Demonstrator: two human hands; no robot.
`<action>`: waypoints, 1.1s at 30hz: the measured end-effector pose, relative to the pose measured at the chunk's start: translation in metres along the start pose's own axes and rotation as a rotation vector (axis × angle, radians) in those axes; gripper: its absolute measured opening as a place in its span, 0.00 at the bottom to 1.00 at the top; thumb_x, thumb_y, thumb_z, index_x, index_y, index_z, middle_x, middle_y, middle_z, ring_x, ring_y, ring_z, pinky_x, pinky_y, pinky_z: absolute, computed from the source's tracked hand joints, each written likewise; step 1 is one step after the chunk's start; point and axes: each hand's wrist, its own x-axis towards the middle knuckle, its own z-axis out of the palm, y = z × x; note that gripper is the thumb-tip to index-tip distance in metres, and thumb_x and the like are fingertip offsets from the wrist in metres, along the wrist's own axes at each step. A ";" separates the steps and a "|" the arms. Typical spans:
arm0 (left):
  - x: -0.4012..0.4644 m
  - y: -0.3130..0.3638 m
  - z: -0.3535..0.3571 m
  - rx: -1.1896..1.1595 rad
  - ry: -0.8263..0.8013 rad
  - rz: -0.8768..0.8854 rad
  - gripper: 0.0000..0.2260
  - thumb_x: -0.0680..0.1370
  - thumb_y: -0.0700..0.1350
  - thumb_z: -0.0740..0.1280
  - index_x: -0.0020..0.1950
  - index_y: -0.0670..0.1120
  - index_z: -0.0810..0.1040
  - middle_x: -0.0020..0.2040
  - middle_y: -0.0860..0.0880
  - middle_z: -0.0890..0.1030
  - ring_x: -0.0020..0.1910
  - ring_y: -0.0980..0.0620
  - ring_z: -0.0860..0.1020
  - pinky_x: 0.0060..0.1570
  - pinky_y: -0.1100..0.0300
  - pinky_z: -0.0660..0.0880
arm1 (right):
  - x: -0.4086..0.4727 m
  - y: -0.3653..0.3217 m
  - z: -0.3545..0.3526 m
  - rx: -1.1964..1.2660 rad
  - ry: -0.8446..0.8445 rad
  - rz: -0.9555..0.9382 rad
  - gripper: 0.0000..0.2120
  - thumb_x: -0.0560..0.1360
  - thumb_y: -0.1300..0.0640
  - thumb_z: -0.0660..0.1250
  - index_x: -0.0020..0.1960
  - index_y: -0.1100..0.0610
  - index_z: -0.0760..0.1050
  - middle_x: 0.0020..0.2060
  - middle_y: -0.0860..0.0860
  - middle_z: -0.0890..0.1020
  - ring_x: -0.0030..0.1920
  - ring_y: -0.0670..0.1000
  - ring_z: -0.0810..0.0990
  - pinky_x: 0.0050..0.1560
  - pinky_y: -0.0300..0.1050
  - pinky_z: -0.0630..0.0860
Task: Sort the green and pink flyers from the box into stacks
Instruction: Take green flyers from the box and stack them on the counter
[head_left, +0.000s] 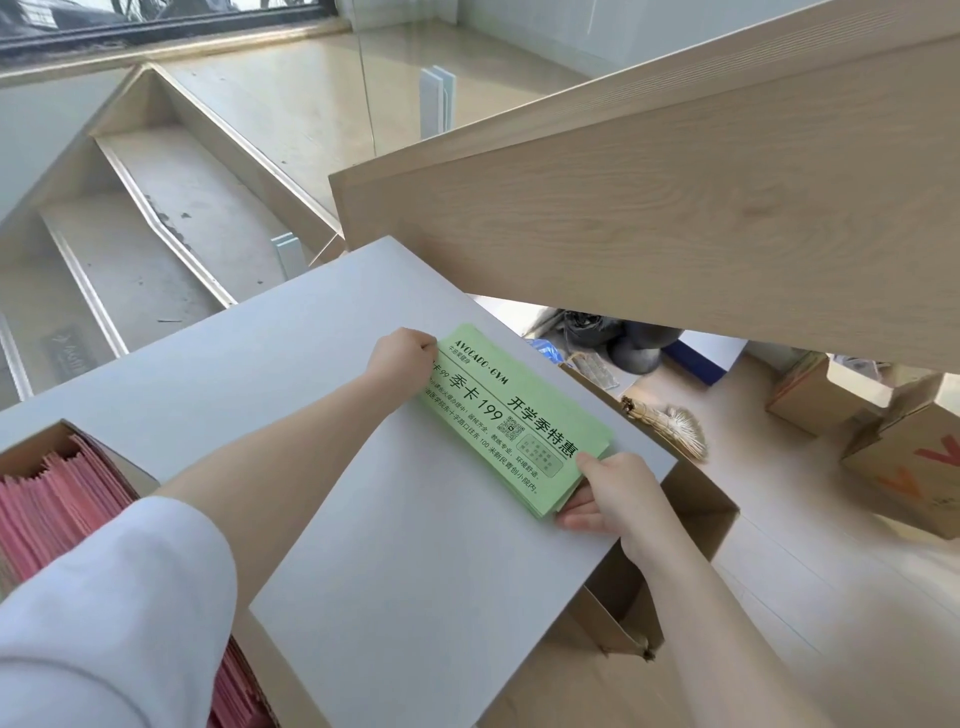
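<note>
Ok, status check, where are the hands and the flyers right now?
Left hand grips far end of green paper flyer stack, right hand grips near end. Stack lies on grey flat board. Pink flyers in cardboard box. Nothing in the way.

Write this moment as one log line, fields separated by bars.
left hand: holds green stack end | right hand: holds other end | stack on grey board | pink flyers in box
</note>
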 end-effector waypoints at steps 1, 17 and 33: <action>0.001 -0.002 0.000 -0.018 -0.005 -0.007 0.11 0.77 0.37 0.53 0.41 0.48 0.71 0.39 0.45 0.70 0.37 0.48 0.64 0.32 0.61 0.59 | 0.002 0.000 0.001 -0.005 0.001 0.004 0.13 0.80 0.58 0.56 0.53 0.66 0.75 0.34 0.61 0.83 0.34 0.61 0.84 0.32 0.48 0.81; -0.012 0.008 -0.023 0.118 -0.120 0.055 0.21 0.81 0.50 0.55 0.74 0.49 0.60 0.71 0.48 0.67 0.67 0.46 0.68 0.60 0.58 0.67 | -0.004 -0.006 -0.010 -0.147 0.002 0.027 0.25 0.80 0.45 0.54 0.44 0.67 0.76 0.29 0.61 0.82 0.29 0.58 0.82 0.34 0.47 0.80; -0.254 -0.107 -0.239 0.352 0.169 0.438 0.05 0.75 0.44 0.67 0.49 0.46 0.79 0.43 0.51 0.79 0.43 0.50 0.77 0.42 0.72 0.69 | -0.247 -0.049 0.136 -0.214 -0.369 -0.924 0.09 0.76 0.59 0.65 0.37 0.56 0.77 0.25 0.51 0.78 0.25 0.49 0.74 0.29 0.40 0.72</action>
